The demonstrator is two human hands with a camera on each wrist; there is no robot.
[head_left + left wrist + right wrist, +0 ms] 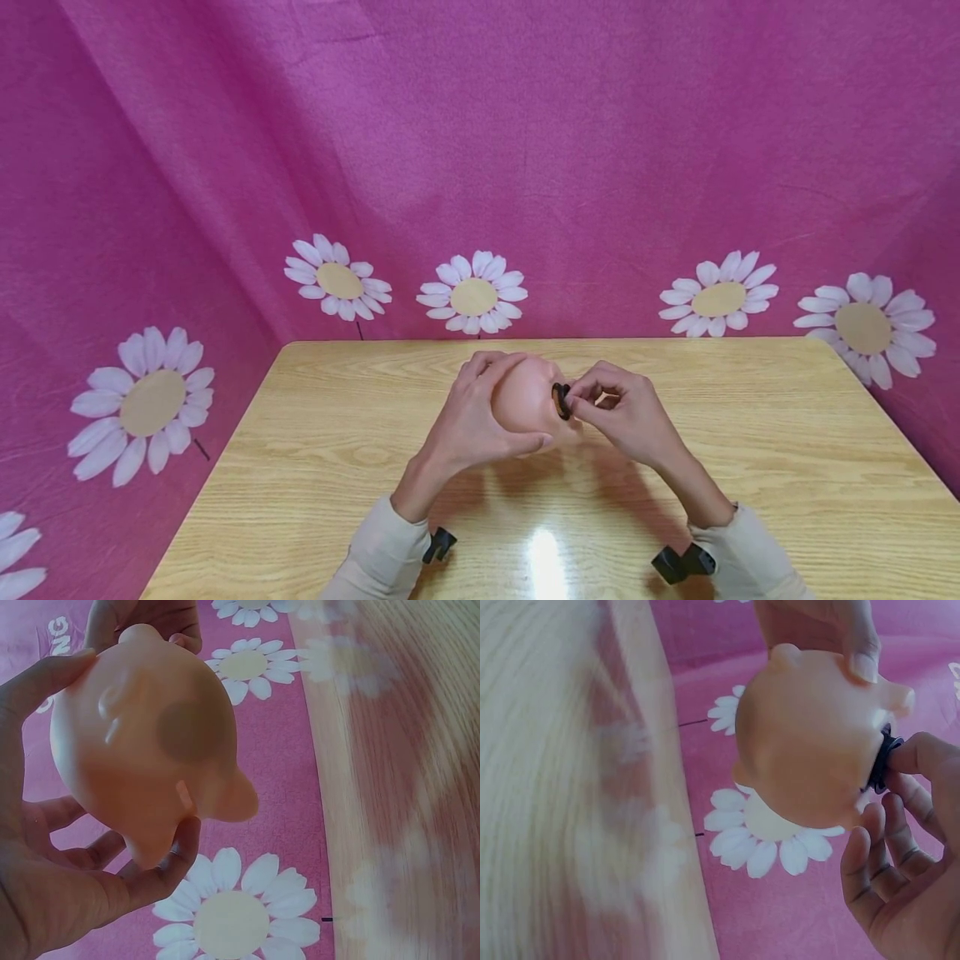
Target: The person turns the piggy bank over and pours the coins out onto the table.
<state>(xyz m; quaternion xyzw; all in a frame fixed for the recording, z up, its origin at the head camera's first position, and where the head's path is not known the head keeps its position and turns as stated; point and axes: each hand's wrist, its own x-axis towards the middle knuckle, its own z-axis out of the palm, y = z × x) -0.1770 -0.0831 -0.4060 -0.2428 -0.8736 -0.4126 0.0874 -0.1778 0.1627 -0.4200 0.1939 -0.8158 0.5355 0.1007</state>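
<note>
A pale pink piggy bank [525, 396] is held above the table, tipped so that its underside faces right. My left hand [472, 417] grips its rounded body, thumb on the near side and fingers around the far side. Stubby feet and a raised ear show on the piggy bank [150, 742] in the left wrist view. My right hand [626, 412] pinches a black round plug [881, 761] between thumb and fingertips at the piggy bank's underside. Whether the plug is fully seated in the hole cannot be seen.
Beneath both hands lies a light wood-grain table [337, 442] with a bright glare spot near the front. A pink cloth [562, 167] printed with white daisies hangs behind and beside it. Black wrist mounts [682, 564] sit at the sleeves.
</note>
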